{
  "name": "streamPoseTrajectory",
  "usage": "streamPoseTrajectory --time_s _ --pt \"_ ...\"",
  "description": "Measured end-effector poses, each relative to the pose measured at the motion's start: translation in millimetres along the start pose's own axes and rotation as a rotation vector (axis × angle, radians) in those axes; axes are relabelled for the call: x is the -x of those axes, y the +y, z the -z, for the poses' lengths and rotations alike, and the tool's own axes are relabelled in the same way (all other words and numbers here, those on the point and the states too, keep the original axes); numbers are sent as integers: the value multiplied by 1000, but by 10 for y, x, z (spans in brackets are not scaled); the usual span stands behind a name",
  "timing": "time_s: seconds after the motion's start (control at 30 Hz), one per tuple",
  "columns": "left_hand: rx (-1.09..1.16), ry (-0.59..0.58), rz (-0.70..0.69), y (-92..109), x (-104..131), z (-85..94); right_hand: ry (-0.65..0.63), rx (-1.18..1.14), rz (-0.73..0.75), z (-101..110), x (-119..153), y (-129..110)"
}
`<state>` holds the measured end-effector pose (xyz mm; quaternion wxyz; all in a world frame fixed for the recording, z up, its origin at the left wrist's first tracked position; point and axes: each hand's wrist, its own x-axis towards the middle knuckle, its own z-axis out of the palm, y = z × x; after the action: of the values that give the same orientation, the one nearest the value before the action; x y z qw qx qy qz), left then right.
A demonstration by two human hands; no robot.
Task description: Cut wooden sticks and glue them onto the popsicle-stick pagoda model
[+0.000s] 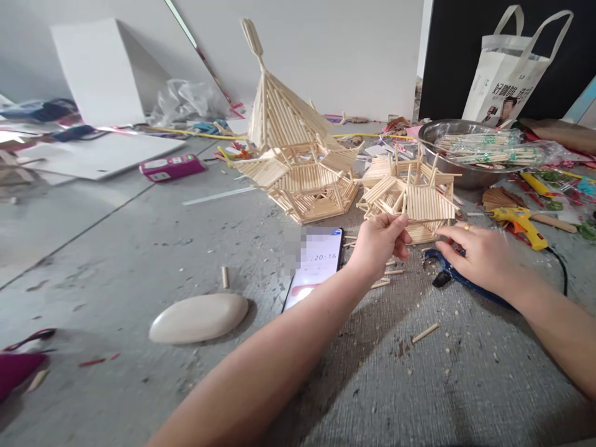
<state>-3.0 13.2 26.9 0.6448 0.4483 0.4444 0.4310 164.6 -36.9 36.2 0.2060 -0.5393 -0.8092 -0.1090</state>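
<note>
A person's two bare hands work at a smaller stick model (428, 202) made of short pale wooden rods, which sits on a scuffed grey floor (130, 248), well in from the floor's far edge. The left hand (382, 241) pinches the lower left corner of the model's slatted front panel between thumb and forefinger; its other fingers curl underneath, partly out of sight. The right hand (475, 251) is at the lower right corner, thumb and forefinger near each other; whether they grip a rod cannot be told. The hands cover part of the model's base. Just left stands a larger stick model (313, 197), and behind it, toward the far edge, a pointed stick roof (282, 115), its lower part hidden. The left forearm covers the bottom of a phone (321, 264), whose screen is partly pixelated. A blue-handled tool (470, 287) lies partly beneath the right hand, its full shape unclear. Beyond are a yellow glue gun (521, 226) and a metal bowl (470, 179) of wrapped sticks, their count hard to make out. On the left, a smooth pale oval object (200, 318) lies alone; a purple item (18, 372) is cut off by the view.
</note>
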Motion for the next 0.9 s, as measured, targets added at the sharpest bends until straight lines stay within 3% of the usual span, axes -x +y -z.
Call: streamPoseTrajectory --time_s 0.13,0.3,0.47,0.67,0.9 --pt "27 -15 9 -33 -25 15 246 103 140 -209 -184 -39" --pt "58 -10 19 -30 -35 11 341 264 163 -299 -271 -80" --pt "59 -4 44 -4 -27 4 376 333 218 -280 -297 -142" --pt "48 34 54 19 -26 -20 293 297 173 -356 -385 -132" --pt "64 -7 85 17 -16 0 265 268 173 -396 -375 -109"
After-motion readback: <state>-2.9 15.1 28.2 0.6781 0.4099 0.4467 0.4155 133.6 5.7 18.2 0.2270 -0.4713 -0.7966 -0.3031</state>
